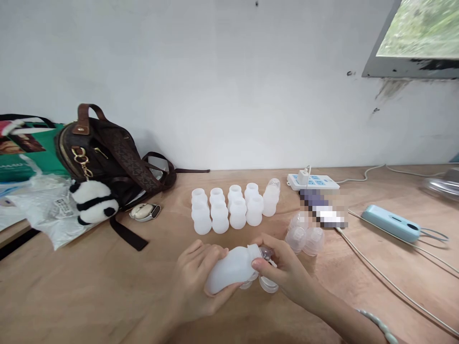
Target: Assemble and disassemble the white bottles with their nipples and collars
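A frosted white baby bottle [231,268] lies tilted between my hands above the table, its neck end pointing right. My left hand [195,277] is wrapped round the bottle's body. My right hand [283,267] grips the collar and clear teat [266,252] at the neck, thumb on the near side. Below the bottle, partly hidden by my hands, lie clear plastic caps [268,285]. Behind it several white bottles [237,213] stand upright in rows. The bottle at the right end [270,200] wears a clear cap.
More clear caps [313,241] stand to the right. Beyond are a phone [322,209], a white power strip [322,181], a pale blue handheld device [390,223] and cables. Left are a brown backpack [122,143], a panda charm [93,203], a plastic bag [46,210] and a watch [145,212].
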`<state>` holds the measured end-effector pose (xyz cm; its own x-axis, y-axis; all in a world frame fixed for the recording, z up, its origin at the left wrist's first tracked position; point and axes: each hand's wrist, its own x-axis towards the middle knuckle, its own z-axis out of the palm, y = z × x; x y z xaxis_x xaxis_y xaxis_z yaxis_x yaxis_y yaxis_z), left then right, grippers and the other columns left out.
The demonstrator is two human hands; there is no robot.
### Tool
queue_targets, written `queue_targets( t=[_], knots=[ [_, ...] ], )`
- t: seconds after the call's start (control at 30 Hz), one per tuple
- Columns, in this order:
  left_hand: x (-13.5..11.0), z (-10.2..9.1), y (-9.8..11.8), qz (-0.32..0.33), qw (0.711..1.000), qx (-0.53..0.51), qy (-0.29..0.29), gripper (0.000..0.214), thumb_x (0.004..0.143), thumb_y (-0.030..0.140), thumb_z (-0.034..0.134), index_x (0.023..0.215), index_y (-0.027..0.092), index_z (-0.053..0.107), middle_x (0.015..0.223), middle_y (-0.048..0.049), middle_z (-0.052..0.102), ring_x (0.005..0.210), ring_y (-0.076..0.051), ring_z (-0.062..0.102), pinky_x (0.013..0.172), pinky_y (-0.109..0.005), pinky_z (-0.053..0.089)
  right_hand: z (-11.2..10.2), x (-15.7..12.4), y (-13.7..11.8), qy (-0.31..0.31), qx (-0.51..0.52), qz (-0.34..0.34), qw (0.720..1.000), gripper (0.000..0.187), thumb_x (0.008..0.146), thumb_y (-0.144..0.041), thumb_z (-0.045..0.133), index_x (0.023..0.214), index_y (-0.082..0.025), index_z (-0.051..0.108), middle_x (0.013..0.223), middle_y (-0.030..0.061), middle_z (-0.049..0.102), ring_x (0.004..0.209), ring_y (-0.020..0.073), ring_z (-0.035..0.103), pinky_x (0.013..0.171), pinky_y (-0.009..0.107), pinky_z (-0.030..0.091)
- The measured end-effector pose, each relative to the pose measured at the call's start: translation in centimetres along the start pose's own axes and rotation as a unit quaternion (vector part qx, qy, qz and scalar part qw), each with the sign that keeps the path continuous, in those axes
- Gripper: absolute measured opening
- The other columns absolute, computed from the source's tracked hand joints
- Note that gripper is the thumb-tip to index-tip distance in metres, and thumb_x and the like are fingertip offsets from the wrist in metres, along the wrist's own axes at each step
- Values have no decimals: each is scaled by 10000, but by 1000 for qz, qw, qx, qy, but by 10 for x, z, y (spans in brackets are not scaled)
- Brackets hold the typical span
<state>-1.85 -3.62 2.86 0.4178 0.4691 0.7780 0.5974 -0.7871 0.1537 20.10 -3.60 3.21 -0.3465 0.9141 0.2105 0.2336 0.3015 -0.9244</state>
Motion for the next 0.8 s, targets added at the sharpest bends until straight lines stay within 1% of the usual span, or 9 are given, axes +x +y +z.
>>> queue_targets(
  t=[0.1, 0.17, 0.27, 0.37, 0.43, 0.5, 0.57, 0.7, 0.8],
  knots=[
    [2, -6, 1, -97, 993, -59, -33, 363, 827, 545, 674, 967, 236, 542, 781, 7, 738, 628, -205, 690, 618, -326, 490, -6, -1, -2, -6, -95, -122, 988, 322, 909, -486, 648, 1044, -196, 610, 829, 16, 649, 699, 156, 573, 613, 258, 453],
    [4, -9, 2, -153, 982, -93, -55, 388, 795, 588, 695, 913, 244, 559, 748, 19, 722, 615, -200, 676, 595, -314, 498, -11, -1, -2, 0, -143, -208, 968, 338, 953, -398, 624, 1245, -241, 563, 1035, 54, 687, 892, 188, 637, 757, 286, 508],
    [5, -8, 1, -162, 982, -89, -42, 375, 796, 571, 703, 926, 246, 569, 737, 15, 722, 604, -204, 675, 572, -310, 490, -14, 1, 0, 27, -166, -264, 950, 518, 964, -388, 608, 1432, -288, 411, 1278, 104, 621, 1151, 246, 601, 938, 378, 506],
    [3, -4, -1, -85, 996, -13, -5, 349, 837, 498, 695, 1032, 243, 559, 804, -8, 756, 629, -211, 703, 580, -313, 461, -10, 1, 0, 44, -155, -198, 967, 657, 915, -537, 615, 1447, -237, 373, 1131, 110, 677, 937, 248, 664, 781, 364, 549],
    [1, -1, -2, -20, 999, 36, 5, 337, 864, 446, 678, 1083, 226, 548, 855, -37, 774, 660, -218, 725, 593, -318, 441, -7, -1, -1, 45, -137, -118, 983, 463, 958, -497, 544, 1321, -218, 474, 847, 36, 690, 677, 194, 634, 608, 304, 516],
    [2, 0, -3, 12, 998, 61, 3, 312, 883, 411, 656, 1096, 212, 543, 881, -58, 781, 684, -220, 737, 603, -320, 433, -5, -2, -2, 38, -122, -61, 990, 242, 981, -383, 509, 1163, -225, 535, 716, -8, 653, 591, 169, 599, 555, 275, 485],
    [3, -1, -3, 11, 997, 72, 3, 301, 889, 415, 644, 1085, 212, 539, 869, -53, 782, 672, -212, 734, 604, -314, 431, -6, -2, -3, 29, -113, -67, 991, 163, 967, -290, 522, 1121, -238, 533, 814, 10, 682, 694, 176, 644, 619, 276, 515],
    [4, -2, -3, -6, 997, 77, 8, 306, 888, 422, 651, 1070, 203, 538, 877, -59, 783, 695, -213, 738, 626, -317, 427, -11, -2, -3, 27, -104, -146, 984, 494, 914, -236, 608, 1356, -295, 397, 1263, 73, 630, 1112, 215, 626, 919, 355, 522],
    [1, 0, -2, 28, 996, 81, 1, 273, 912, 376, 625, 1090, 178, 565, 906, -88, 783, 731, -219, 739, 634, -330, 406, -13, -1, -4, 45, -89, -110, 989, 486, 919, -325, 614, 1364, -273, 425, 1115, 58, 674, 990, 215, 646, 838, 348, 534]
  ],
)
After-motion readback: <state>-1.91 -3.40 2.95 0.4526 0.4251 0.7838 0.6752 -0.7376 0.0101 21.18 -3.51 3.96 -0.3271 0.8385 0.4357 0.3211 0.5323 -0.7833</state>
